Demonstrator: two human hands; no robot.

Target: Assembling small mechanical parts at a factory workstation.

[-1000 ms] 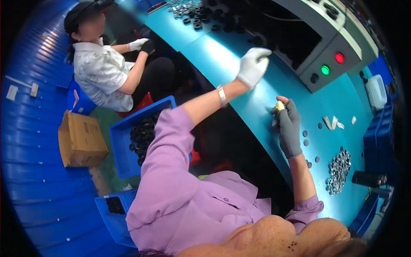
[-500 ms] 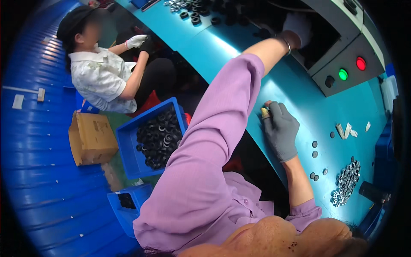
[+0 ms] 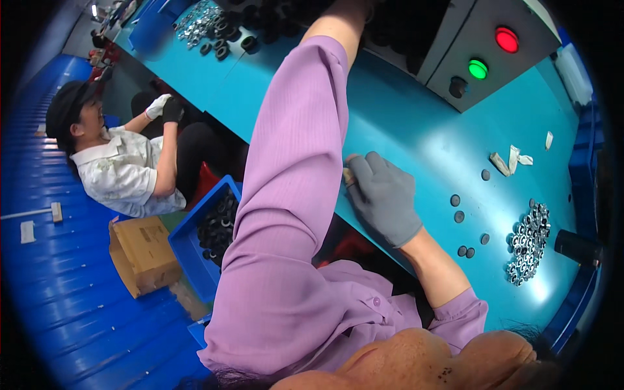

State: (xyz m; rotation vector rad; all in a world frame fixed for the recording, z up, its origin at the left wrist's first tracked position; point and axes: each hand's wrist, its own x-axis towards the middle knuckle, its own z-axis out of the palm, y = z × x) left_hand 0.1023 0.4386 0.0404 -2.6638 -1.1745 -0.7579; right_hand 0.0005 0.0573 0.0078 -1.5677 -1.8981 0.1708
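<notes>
Step in hand?

— Feeding, by the look of it. Right hand (image 3: 383,201) in a grey knitted glove, resting at the near edge of the turquoise table (image 3: 416,123), fingers (image 3: 364,170) curled shut around a small pale yellowish piece (image 3: 348,175). Left arm in a lilac sleeve (image 3: 292,169), stretched up toward the dark opening of the machine.

Left hand?

— Out past the upper edge; impossible to tell whether open or closed.

Next move, then?

— Judging only from this: probably a carry of the pale piece up toward that opening, with a firm pinch and a clear path round the lilac sleeve. Easy to drop, so small a thing.

Table?

— Grey control box with a round red lamp (image 3: 506,39), a round green lamp (image 3: 478,68) and a black knob (image 3: 457,86). Further right, a heap of shiny metal rings (image 3: 528,244), a few small dark discs (image 3: 458,208) and some pale scraps (image 3: 510,159). At the far end, a pile of black rubber rings (image 3: 224,36).

Room?

— Ribbed blue floor (image 3: 52,292). Blue plastic crate of black rings (image 3: 195,244) beside a brown cardboard box (image 3: 140,250). Co-worker in a white shirt and black cap (image 3: 123,172) seated to the left, gloved hands raised to the table's edge.
</notes>
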